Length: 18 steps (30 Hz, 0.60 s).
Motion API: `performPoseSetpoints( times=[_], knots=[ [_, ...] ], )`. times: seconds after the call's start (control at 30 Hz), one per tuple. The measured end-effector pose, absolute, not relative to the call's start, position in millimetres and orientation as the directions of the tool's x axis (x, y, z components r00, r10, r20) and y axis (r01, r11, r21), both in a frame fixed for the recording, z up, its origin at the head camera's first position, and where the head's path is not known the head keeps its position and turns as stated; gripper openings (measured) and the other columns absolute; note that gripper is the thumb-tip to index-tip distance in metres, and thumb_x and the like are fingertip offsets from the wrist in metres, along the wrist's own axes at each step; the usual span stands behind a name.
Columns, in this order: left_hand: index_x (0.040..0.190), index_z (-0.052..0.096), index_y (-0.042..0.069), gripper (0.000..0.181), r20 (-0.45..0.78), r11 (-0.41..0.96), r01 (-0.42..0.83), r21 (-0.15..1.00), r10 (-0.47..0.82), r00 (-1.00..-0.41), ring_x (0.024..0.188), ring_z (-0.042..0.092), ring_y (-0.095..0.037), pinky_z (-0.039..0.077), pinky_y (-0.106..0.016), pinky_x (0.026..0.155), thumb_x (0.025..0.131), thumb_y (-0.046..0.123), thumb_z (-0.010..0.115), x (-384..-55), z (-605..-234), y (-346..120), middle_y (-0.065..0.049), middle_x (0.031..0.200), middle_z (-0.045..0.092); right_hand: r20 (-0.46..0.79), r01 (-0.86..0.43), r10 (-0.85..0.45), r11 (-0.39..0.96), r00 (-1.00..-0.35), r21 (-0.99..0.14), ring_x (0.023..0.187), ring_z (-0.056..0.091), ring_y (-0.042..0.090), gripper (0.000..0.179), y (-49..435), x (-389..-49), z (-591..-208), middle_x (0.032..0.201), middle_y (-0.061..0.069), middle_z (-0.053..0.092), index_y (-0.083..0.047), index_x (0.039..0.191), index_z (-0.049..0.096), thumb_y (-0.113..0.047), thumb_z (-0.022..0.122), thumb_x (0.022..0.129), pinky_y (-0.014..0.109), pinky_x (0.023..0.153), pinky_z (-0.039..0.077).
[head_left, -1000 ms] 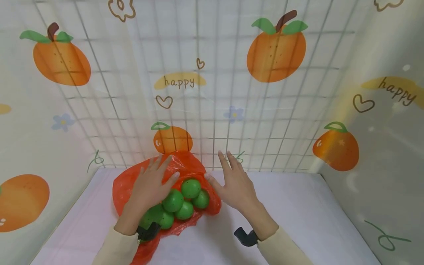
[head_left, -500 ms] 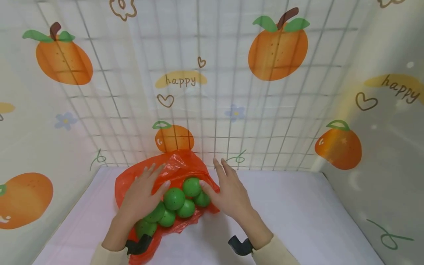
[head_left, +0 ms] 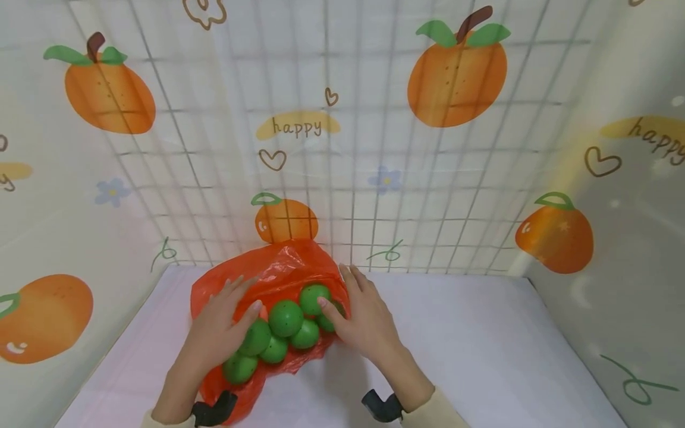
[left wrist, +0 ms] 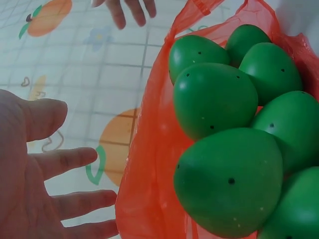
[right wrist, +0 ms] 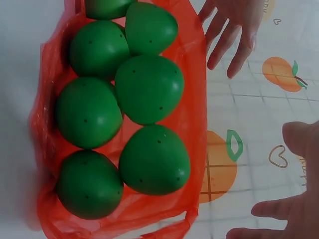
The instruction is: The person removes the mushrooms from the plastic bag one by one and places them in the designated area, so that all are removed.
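Observation:
A red plastic bag (head_left: 283, 267) lies on the table at centre-left in the head view. Several smooth green balls (head_left: 286, 318), slightly egg-shaped with small dark dots, lie in its mouth. Over the bag's left side is my left hand (head_left: 216, 327), fingers spread and holding nothing. My right hand (head_left: 369, 318) is at the right end of the bag, its thumb in front of the balls. Whether it touches the bag or a ball I cannot tell. In the left wrist view the left fingertips (left wrist: 87, 201) reach the red film's edge. Black bands (head_left: 382, 405) sit at both wrists.
The white tabletop (head_left: 455, 345) extends to the right of the bag. Behind stands a wire grid (head_left: 353, 178) covered by a pale sheet printed with oranges and "happy". A printed side wall (head_left: 631, 238) closes off the right, another (head_left: 43, 238) the left.
Both hands have come lower and nearer me, shifting slightly left in the head view. The right hand has closed in on the bag's right end. The bag and balls lie much as before.

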<state>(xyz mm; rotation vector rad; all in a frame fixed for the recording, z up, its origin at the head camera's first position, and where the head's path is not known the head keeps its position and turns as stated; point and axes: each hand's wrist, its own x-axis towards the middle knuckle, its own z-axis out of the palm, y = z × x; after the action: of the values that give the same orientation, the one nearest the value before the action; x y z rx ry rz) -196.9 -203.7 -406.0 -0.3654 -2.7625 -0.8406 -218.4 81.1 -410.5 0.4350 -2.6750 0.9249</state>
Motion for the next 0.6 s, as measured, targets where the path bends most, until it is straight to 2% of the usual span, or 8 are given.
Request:
performPoseSetpoints(
  times=[0.2, 0.6],
  knots=[
    [0.157, 0.05, 0.014, 0.062, 0.284, 0.801, 0.286, 0.525, 0.152, -0.947, 0.153, 0.031, -0.047, 0.022, -0.074, 0.119, 0.109, 0.052, 0.048, -188, -408, -210, -0.019, 0.163, 0.043, 0.379, -0.388, -0.192, 0.736, -0.905, -0.554, 0.142, 0.047, 0.045, 0.083, 76, -216, -418, 0.16, 0.023, 0.044, -0.007, 0.161, 0.041, -0.057, 0.063, 0.099, 0.068, 0.106, 0.047],
    [0.148, 0.059, 0.013, 0.044, 0.307, 0.759, 0.298, 0.579, 0.135, -0.942, 0.152, 0.03, -0.049, 0.027, -0.078, 0.114, 0.109, 0.032, 0.056, -175, -414, -217, -0.02, 0.163, 0.042, 0.424, -0.422, -0.175, 0.674, -0.889, -0.606, 0.137, 0.053, 0.04, 0.078, 66, -213, -429, 0.154, 0.019, 0.053, -0.003, 0.157, 0.045, -0.051, 0.066, 0.099, 0.064, 0.106, 0.049]
  ],
)
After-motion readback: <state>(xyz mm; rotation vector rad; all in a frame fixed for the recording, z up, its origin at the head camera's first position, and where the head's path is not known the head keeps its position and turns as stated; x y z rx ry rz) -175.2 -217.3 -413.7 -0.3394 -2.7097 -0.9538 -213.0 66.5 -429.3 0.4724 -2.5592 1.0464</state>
